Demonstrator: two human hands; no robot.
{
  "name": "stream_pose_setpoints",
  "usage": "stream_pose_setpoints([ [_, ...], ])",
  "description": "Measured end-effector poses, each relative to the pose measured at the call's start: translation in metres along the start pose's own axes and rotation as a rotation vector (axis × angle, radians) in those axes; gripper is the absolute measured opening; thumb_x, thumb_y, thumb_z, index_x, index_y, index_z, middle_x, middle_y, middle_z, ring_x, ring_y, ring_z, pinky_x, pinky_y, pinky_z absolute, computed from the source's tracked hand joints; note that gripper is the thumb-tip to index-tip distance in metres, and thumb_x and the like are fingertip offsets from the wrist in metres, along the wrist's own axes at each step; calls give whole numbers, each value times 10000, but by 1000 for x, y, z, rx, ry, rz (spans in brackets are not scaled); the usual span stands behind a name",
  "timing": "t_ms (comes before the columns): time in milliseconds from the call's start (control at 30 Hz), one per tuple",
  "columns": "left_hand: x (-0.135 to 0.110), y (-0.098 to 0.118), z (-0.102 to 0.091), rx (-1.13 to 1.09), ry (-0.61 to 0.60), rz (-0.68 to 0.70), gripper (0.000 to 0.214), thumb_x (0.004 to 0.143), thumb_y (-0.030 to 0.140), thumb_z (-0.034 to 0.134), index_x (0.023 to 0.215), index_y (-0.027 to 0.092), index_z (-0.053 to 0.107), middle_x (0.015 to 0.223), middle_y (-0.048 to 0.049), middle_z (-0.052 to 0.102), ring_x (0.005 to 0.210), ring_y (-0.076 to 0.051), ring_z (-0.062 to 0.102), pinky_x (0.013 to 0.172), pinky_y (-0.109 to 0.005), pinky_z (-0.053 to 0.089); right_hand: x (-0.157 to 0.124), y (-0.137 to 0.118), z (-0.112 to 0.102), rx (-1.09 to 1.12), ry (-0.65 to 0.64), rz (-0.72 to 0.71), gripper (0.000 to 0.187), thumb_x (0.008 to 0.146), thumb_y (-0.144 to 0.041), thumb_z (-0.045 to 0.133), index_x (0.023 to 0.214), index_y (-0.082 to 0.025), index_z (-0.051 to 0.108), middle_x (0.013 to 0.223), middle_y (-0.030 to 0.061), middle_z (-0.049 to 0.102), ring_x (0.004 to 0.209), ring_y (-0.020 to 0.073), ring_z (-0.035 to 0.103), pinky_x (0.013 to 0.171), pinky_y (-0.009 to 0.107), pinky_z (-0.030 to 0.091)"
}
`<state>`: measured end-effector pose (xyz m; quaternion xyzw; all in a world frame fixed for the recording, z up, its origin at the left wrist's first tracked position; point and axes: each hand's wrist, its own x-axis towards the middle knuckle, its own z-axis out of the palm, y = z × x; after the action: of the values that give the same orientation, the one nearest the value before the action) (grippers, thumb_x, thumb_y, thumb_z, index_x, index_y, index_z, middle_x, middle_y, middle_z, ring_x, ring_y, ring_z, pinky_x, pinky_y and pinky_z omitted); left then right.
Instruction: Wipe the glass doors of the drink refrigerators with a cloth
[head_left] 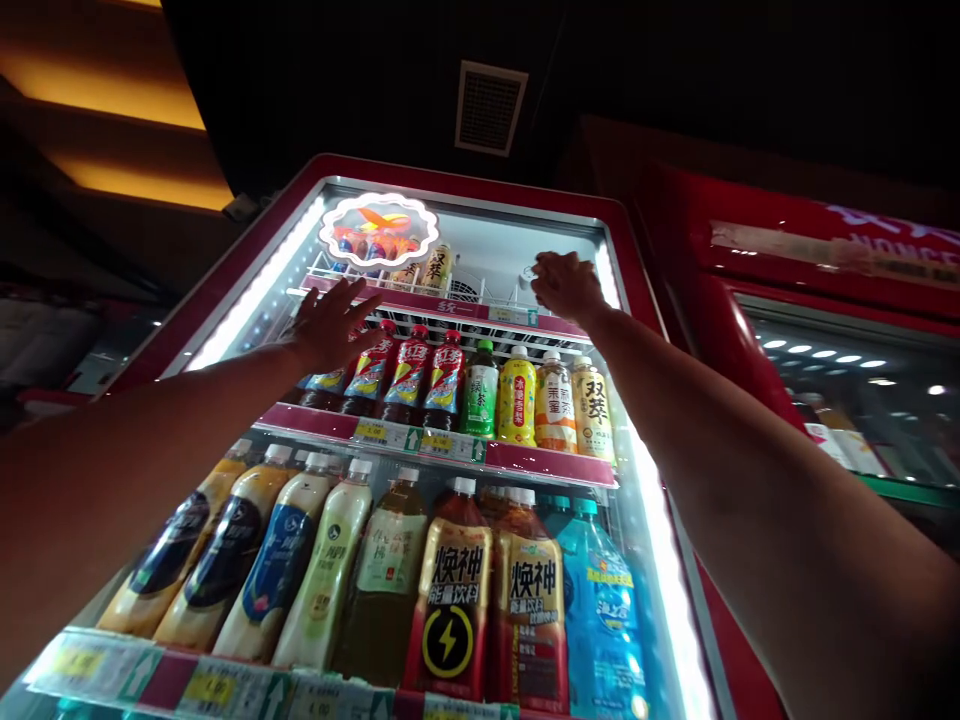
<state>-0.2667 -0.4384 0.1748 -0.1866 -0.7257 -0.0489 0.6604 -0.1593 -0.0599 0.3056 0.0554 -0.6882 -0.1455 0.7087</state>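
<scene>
My left hand (334, 325) reaches up in front of a lit drinks fridge (634, 245). Its fingers are spread and nothing shows in them. Behind it stand red-labelled tea bottles (409, 370) on the second shelf. Higher up and to the right, my right hand (566, 285) is raised before the top shelf (480, 312) with its fingers curled closed. Whatever it grips, if anything, is hidden. Below that hand are a yellow bottle (517, 395), an orange-labelled bottle (555, 400) and a pale-labelled bottle (592, 410).
Larger bottles fill the lower shelf, among them red-and-gold energy drinks (454, 590) and a blue bottle (604, 600). A glowing oval sign (379, 230) sits at the fridge's upper left. Another red fridge (825, 230) stands to the right. Overhead is a ceiling vent (491, 108).
</scene>
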Motion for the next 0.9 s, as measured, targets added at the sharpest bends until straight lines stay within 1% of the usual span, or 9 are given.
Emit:
stream_pose_setpoints([
  [67, 1, -3, 2, -20, -2, 4, 724, 1000, 633, 280, 1636, 287, 276, 1747, -39, 96, 1620, -288, 54, 1296, -548, 38, -8, -25, 1, 89, -18, -131, 557, 981, -394, 483, 1522, -263, 506, 1559, 27, 536, 1406, 339, 460, 1196, 524, 374],
  [167, 2, -6, 5, -68, 30, 6, 702, 989, 629, 319, 1616, 312, 327, 1742, -27, 137, 1618, -283, 86, 1297, -549, 51, -24, -27, -1, 129, -50, -251, 557, 988, -369, 406, 1532, -287, 492, 1607, -17, 488, 1452, 274, 437, 1229, 479, 359],
  [367, -3, -6, 9, -81, 198, -27, 744, 973, 656, 356, 1611, 273, 348, 1741, -66, 143, 1620, -301, 40, 1298, -565, 41, -10, -16, 2, -4, 59, 308, 621, 979, -389, 357, 1561, -183, 432, 1619, 114, 448, 1493, 378, 361, 1220, 648, 276],
  [467, -4, -2, 7, -95, 186, -118, 752, 967, 678, 333, 1597, 269, 379, 1738, -85, 145, 1617, -340, 28, 1278, -632, 20, 10, -60, 12, -17, 64, 332, 607, 967, -371, 371, 1529, -163, 468, 1608, 114, 455, 1495, 408, 334, 1220, 662, 252],
  [633, -2, -7, -6, -133, 48, -123, 763, 962, 697, 298, 1596, 280, 380, 1720, -95, 216, 1594, -356, 163, 1261, -645, 137, 22, -149, 21, 60, -59, -48, 593, 1002, -401, 312, 1554, -242, 455, 1660, 46, 398, 1536, 379, 268, 1245, 625, 236],
  [700, -4, -23, -14, -115, 23, -56, 727, 977, 656, 302, 1589, 276, 391, 1702, -95, 270, 1568, -335, 249, 1250, -600, 216, 19, -163, 20, 65, -96, -242, 596, 1003, -408, 313, 1569, -265, 431, 1676, 8, 376, 1546, 342, 255, 1271, 571, 228],
  [767, -10, -49, -20, -87, 19, 17, 697, 986, 602, 332, 1582, 248, 404, 1662, -113, 353, 1522, -315, 345, 1228, -543, 285, 16, -161, 18, 73, -91, -294, 587, 1000, -422, 324, 1564, -292, 427, 1658, 0, 404, 1518, 321, 304, 1261, 540, 270],
  [833, -21, -84, -24, -31, 71, 55, 679, 991, 569, 355, 1568, 219, 428, 1629, -133, 404, 1500, -317, 376, 1223, -527, 290, 17, -148, 20, 74, -28, -109, 577, 993, -435, 335, 1539, -290, 449, 1599, 55, 471, 1445, 347, 392, 1195, 569, 357],
  [900, -36, -120, -24, 25, 129, 59, 677, 997, 573, 350, 1562, 210, 439, 1655, -136, 362, 1539, -328, 310, 1243, -546, 243, 25, -138, 28, 47, 84, 183, 601, 991, -401, 308, 1551, -209, 416, 1555, 153, 486, 1427, 407, 394, 1167, 679, 321],
])
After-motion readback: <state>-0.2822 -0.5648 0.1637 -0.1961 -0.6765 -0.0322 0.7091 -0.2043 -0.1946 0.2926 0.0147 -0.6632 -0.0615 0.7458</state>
